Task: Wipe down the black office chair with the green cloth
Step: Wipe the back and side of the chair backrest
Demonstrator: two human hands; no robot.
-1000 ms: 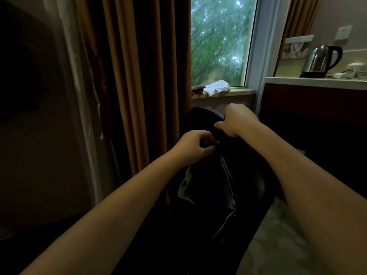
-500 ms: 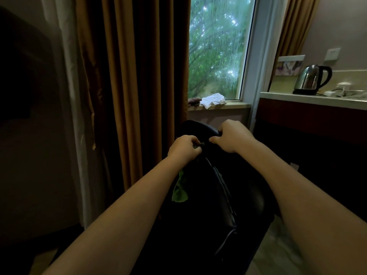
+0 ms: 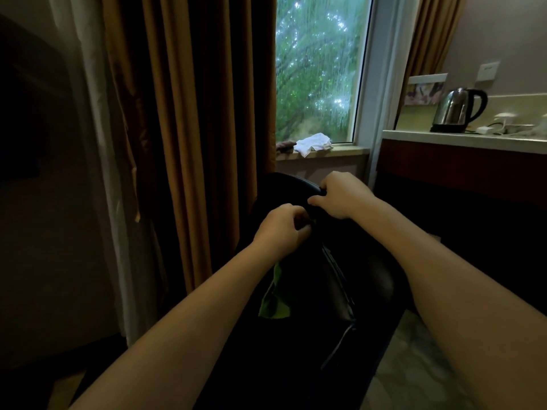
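The black office chair (image 3: 364, 279) fills the lower middle of the head view, very dark, its back running away from me toward the window. My left hand (image 3: 281, 229) grips the green cloth (image 3: 273, 300) against the chair back; the cloth's loose end hangs below my wrist. My right hand (image 3: 340, 196) grips the chair's top edge just beyond the left hand, fingers curled over the rim.
Brown curtains (image 3: 189, 128) hang close on the left of the chair. A white rag (image 3: 313, 143) lies on the windowsill (image 3: 340, 152). A counter (image 3: 461, 137) on the right carries a steel kettle (image 3: 455, 110). Pale floor (image 3: 414, 365) shows at lower right.
My left hand has slid a little down the chair back with the cloth, away from the right hand. The right hand keeps its hold on the top edge.
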